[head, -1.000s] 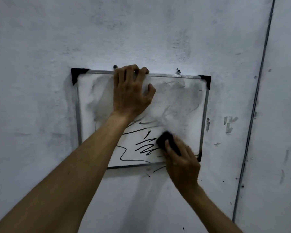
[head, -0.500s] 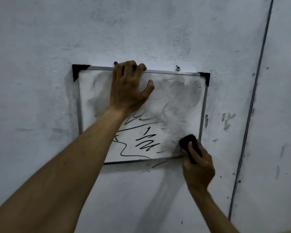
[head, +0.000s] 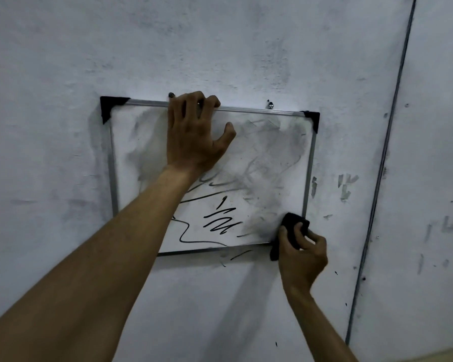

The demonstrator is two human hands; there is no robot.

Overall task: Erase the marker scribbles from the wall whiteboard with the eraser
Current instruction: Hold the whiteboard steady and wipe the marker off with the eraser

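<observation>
Now the wiping is well under way: the upper half of the board [head: 112, 176] is a grey smear, while black scribbles [head: 220, 220] cross its lower middle and lower left. The left hand [head: 194, 137] steadies the board, fingers hooked over its top edge, thumb spread on the face. The right hand [head: 302, 254] grips the dark eraser [head: 293, 222], fingers curled round it, pressing it at the board's lower right corner, over the frame. The next stroke, I judge, should sweep left along the bottom through the zigzag and the long line, with firm, flat pressure; stray marks sit on the wall [head: 63, 74] just below the frame
</observation>
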